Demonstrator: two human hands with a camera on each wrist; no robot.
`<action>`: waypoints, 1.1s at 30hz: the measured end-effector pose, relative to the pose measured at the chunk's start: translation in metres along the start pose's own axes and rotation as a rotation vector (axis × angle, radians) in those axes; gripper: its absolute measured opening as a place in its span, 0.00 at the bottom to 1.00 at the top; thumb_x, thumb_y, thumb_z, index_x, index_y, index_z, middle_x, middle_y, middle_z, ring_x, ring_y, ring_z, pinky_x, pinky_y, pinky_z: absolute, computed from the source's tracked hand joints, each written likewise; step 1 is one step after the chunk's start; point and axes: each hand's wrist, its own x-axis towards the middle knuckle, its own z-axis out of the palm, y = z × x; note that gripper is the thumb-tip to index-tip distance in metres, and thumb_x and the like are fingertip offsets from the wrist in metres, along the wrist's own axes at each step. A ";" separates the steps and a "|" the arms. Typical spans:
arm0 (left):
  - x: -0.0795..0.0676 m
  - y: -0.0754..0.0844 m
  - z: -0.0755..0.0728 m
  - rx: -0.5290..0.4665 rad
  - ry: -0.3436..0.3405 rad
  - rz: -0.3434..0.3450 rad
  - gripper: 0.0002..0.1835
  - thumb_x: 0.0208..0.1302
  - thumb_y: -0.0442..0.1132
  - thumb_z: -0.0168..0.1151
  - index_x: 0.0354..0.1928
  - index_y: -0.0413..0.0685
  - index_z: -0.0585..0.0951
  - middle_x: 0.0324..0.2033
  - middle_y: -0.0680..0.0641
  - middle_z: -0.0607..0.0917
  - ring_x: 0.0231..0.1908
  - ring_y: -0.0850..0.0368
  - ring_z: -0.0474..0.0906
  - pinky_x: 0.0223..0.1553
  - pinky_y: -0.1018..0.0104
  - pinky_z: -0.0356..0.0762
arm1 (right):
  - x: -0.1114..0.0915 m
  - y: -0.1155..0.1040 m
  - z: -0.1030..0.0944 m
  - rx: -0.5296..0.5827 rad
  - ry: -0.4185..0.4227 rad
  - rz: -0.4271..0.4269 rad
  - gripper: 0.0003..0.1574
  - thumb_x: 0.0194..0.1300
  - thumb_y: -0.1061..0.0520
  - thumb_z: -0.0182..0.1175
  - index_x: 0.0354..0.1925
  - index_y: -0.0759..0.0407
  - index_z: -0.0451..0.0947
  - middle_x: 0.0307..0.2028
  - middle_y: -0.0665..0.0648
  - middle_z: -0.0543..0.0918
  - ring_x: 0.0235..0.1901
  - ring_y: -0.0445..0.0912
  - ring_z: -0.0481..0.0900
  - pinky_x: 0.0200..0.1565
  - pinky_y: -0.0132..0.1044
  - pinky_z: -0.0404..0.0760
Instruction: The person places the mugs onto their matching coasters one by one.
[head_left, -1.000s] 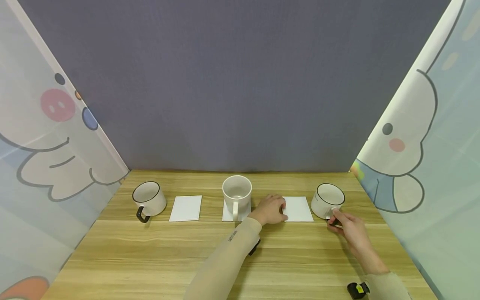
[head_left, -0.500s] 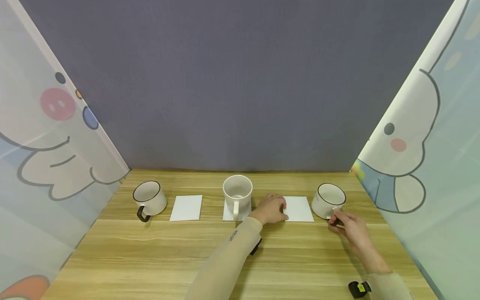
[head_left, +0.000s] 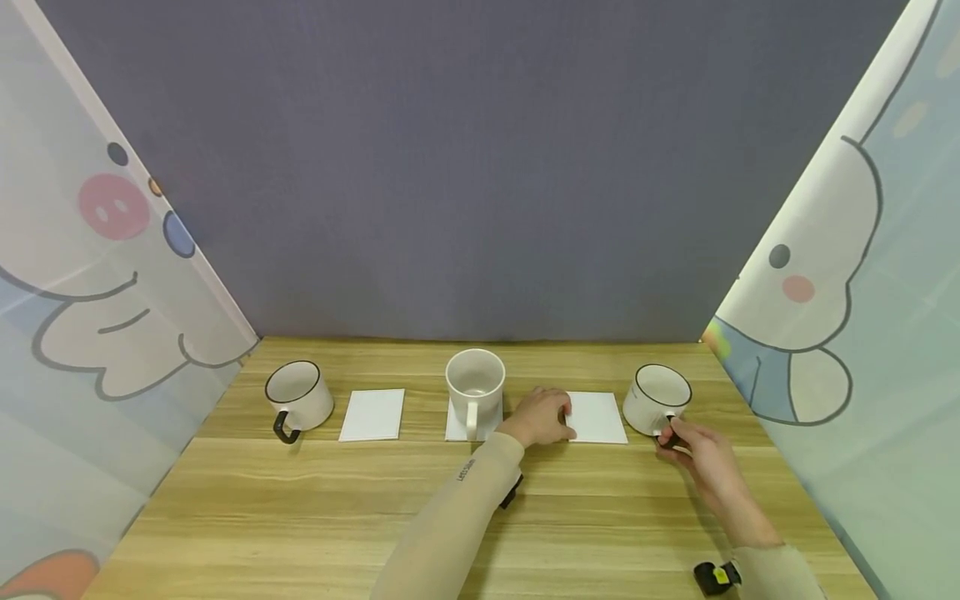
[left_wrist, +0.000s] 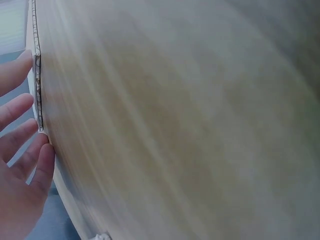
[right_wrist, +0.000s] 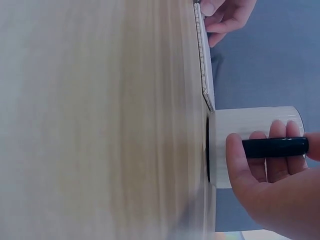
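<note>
My right hand point(head_left: 701, 462) holds the black handle point(right_wrist: 275, 147) of a white mug with a dark rim point(head_left: 651, 410). This mug appears upright at the table's right, beside a white square coaster point(head_left: 597, 418). In the right wrist view, fingers show behind the handle, between it and the mug's wall. My left hand point(head_left: 538, 418) reaches across to the coaster's left side. Its fingers point(left_wrist: 17, 107) are spread and touch the coaster's edge point(left_wrist: 38, 90) in the left wrist view; between them they grip nothing.
A plain white mug point(head_left: 475, 379) stands on another white coaster point(head_left: 456, 427), close left of my left hand. Farther left lie a bare white coaster point(head_left: 372, 414) and a second dark-rimmed mug point(head_left: 307, 404) with a black handle. A grey panel point(head_left: 480, 183) rises behind the wooden table point(head_left: 300, 517).
My right fingers shift slightly on the mug's handle. The left hand, the mugs and the coasters keep their places.
</note>
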 end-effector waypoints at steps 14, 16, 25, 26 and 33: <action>-0.001 0.000 0.001 -0.003 -0.006 -0.003 0.15 0.59 0.55 0.73 0.40 0.60 0.79 0.53 0.62 0.81 0.49 0.61 0.72 0.54 0.69 0.70 | -0.004 -0.002 0.001 0.078 0.050 -0.020 0.18 0.78 0.56 0.53 0.38 0.69 0.81 0.32 0.52 0.81 0.35 0.44 0.82 0.44 0.39 0.85; 0.000 0.001 0.001 0.007 -0.008 0.008 0.15 0.60 0.55 0.73 0.40 0.59 0.80 0.52 0.62 0.82 0.49 0.61 0.72 0.53 0.68 0.71 | -0.004 -0.002 0.001 0.089 0.056 -0.026 0.18 0.78 0.56 0.53 0.38 0.70 0.81 0.31 0.52 0.82 0.35 0.44 0.82 0.43 0.38 0.85; -0.003 0.002 0.000 0.005 -0.012 0.005 0.15 0.59 0.54 0.73 0.40 0.59 0.80 0.52 0.61 0.82 0.49 0.59 0.72 0.52 0.67 0.72 | -0.006 -0.004 0.005 0.090 0.065 -0.097 0.22 0.77 0.58 0.54 0.39 0.79 0.79 0.32 0.54 0.82 0.36 0.46 0.83 0.45 0.39 0.85; -0.002 0.002 0.000 0.000 -0.012 0.004 0.15 0.59 0.54 0.73 0.40 0.59 0.80 0.52 0.61 0.82 0.50 0.59 0.72 0.52 0.66 0.72 | -0.007 -0.005 0.005 0.095 0.067 -0.107 0.22 0.77 0.58 0.54 0.39 0.80 0.79 0.32 0.54 0.82 0.36 0.46 0.83 0.45 0.39 0.85; -0.002 0.001 -0.001 -0.026 -0.023 -0.022 0.15 0.60 0.54 0.73 0.42 0.59 0.80 0.53 0.61 0.81 0.51 0.58 0.72 0.52 0.65 0.73 | -0.008 -0.007 0.010 0.138 0.081 -0.150 0.22 0.76 0.58 0.55 0.41 0.83 0.77 0.33 0.54 0.83 0.37 0.45 0.82 0.46 0.38 0.84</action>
